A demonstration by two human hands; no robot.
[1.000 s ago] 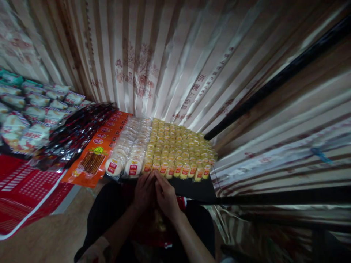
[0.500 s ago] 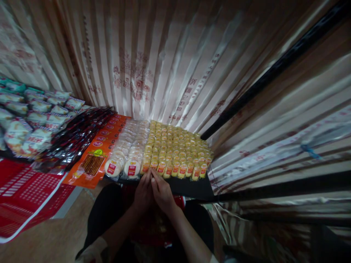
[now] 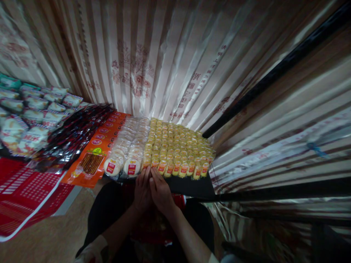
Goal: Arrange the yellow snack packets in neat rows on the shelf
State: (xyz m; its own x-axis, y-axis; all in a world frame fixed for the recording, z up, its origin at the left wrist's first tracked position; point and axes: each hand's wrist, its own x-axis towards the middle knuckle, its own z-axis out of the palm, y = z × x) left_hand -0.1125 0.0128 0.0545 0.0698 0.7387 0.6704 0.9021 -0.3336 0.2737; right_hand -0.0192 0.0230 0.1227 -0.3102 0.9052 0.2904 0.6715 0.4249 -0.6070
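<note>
Along the near edge of the black shelf (image 3: 192, 188), the small yellow packs (image 3: 177, 146) lie in rows that run away from you, toward the striped curtain (image 3: 170, 73). Your two hands come together at the front of these rows, with the tips close to each other like the top of a tent. The yellow packs lie straight ahead of your tips and spread off to the right, so most of them are on your right hand's side. Your left hand (image 3: 142, 191) is nearest to the first front pack (image 3: 146, 160), the one beside the round white packs (image 3: 134, 166). Your right hand (image 3: 162, 191) is nearest to the next pack over (image 3: 155, 161). The tips look very close to both, but I can't tell if they touch. Each front pack is longer than it is wide, and its long way points from you to the curtain, about the same way your fingers point. On each hand the fingers lie side by side, not spread out. Your palms are hidden, so I can't tell if anything small is pinched under there. Past the white packs, on the left, is a flat orange pack (image 3: 100, 146), farther from both hands.
</note>
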